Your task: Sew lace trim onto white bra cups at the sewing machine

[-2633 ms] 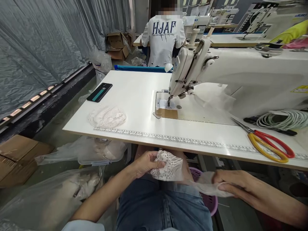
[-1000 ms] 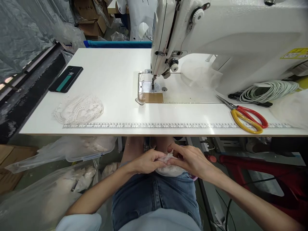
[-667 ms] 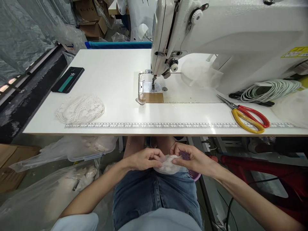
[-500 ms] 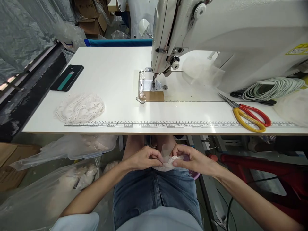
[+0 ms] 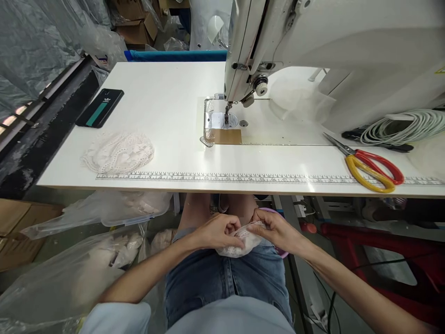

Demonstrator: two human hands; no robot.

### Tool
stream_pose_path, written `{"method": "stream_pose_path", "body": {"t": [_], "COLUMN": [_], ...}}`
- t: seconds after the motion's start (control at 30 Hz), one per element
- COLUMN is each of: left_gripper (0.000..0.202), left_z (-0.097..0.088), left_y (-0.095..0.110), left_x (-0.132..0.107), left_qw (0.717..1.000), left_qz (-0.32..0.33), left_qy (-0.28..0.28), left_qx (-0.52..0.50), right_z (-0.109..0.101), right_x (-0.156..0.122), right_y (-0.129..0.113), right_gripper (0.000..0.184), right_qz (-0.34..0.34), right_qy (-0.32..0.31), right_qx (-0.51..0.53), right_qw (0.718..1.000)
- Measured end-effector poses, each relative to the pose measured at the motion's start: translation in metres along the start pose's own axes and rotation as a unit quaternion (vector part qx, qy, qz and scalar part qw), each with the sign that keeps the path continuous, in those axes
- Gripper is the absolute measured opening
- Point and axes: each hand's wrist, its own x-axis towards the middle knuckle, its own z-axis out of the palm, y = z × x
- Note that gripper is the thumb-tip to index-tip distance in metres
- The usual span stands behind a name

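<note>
Over my lap, a small piece of white lace-edged fabric is stretched between both hands. My left hand pinches its left side, fingers curled. My right hand grips the upper right edge between thumb and fingers. Part of the fabric is hidden behind the fingers. Above the hands, on the white table, a bundle of white lace trim lies at the left. The sewing machine stands at the back, its presser foot over the needle plate.
Scissors with red and yellow handles lie at the right beside coiled pale cord. A black phone rests at the left. A printed ruler runs along the front edge. Plastic bags and a cardboard box sit below left.
The fabric has been turned and bunched, hanging lower toward my lap. The left hand's fingers have shifted over it to the right. The camera view has moved slightly.
</note>
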Motion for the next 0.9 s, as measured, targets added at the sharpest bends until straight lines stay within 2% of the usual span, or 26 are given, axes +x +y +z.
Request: {"method": "stream_pose_path", "body": {"t": [0.1,0.23,0.3,0.4,0.53,0.63,0.8,0.9], "left_gripper": [0.024,0.034,0.040,0.034,0.033,0.026,0.037,0.038], "left_z": [0.001,-0.006,-0.009,-0.014,-0.016,-0.016,-0.014,-0.015], "left_y": [-0.001,-0.001,-0.001,-0.001,-0.001,0.000,0.001,0.000], "left_x": [0.004,0.001,-0.003,-0.009,-0.015,-0.015,-0.013,-0.016], "left_qw": [0.999,0.996,0.995,0.992,0.994,0.997,0.998,0.996], "left_qz": [0.013,0.012,0.003,-0.011,-0.012,0.000,0.005,-0.009], "left_qy": [-0.023,-0.047,-0.046,-0.060,-0.080,-0.059,-0.020,-0.006], "left_qx": [-0.044,-0.070,-0.086,-0.107,-0.074,-0.048,-0.053,-0.089], "right_z": [-0.001,0.001,0.001,0.000,-0.003,-0.003,-0.001,-0.002], "right_x": [-0.003,-0.002,0.000,0.000,-0.002,-0.003,-0.003,-0.002], "right_y": [0.000,-0.001,-0.001,-0.002,-0.002,-0.002,-0.003,-0.002], "right_gripper": [0.029,0.028,0.030,0.031,0.031,0.031,0.032,0.034], "right_qz": [0.006,0.018,0.029,0.038,0.039,0.030,0.027,0.039], "right_qy": [-0.037,-0.099,-0.098,-0.090,-0.087,-0.084,-0.118,-0.104], "right_qx": [0.032,0.111,0.131,0.133,0.131,0.126,0.138,0.144], "right_qw": [0.999,0.989,0.986,0.986,0.987,0.988,0.983,0.983]}}
